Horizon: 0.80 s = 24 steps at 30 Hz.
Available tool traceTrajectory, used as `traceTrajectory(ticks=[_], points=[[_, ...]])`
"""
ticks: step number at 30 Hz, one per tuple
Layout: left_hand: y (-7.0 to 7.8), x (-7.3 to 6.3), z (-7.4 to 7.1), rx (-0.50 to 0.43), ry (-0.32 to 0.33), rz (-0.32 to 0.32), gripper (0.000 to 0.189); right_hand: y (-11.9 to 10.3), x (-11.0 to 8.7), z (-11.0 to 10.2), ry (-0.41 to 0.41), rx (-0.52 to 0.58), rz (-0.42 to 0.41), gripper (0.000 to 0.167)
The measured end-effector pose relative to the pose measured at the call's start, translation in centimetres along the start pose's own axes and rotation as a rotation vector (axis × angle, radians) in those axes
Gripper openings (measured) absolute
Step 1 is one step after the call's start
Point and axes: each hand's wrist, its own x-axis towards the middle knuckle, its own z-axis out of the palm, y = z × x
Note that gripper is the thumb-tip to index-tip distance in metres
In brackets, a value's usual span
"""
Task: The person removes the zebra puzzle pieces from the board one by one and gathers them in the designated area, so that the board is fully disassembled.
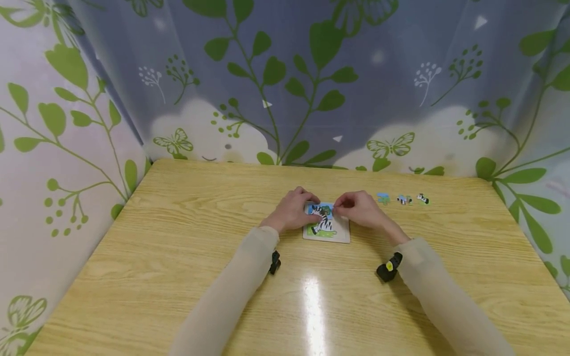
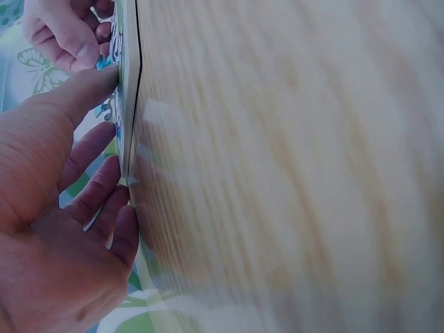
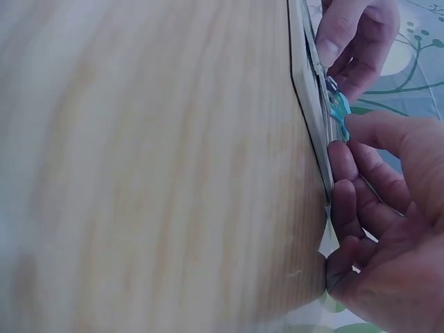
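Observation:
A square zebra jigsaw puzzle board (image 1: 339,235) lies flat on the table, with a zebra picture (image 1: 324,226) covering much of its left part. My left hand (image 1: 293,209) rests on its left side, the thumb on the picture and the relaxed fingers along the edge. At the board's upper right, my right hand (image 1: 361,211) pinches a small blue-green puzzle piece (image 3: 339,111) between thumb and forefinger. That piece is tilted over the board in the right wrist view. The hands partly cover the board's upper corners.
Three loose puzzle pieces lie in a row at the back right: a blue-green one (image 1: 383,198), a zebra-patterned one (image 1: 404,200) and a black-and-white one (image 1: 423,199). A leaf-patterned curtain (image 1: 285,99) hangs behind the wooden table (image 1: 178,237).

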Motion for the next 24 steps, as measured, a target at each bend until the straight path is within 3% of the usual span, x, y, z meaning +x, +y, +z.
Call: traceTrajectory(ticks=[11,24], points=[[0.10,0.07,-0.05,0.006,-0.013,0.000,0.050,0.00,0.01,0.41,0.032,0.097,0.019,0.021],[0.45,-0.08,-0.28,0.038,-0.011,0.007,0.057,-0.49,-0.01,0.87,0.061,0.059,0.032,0.022]])
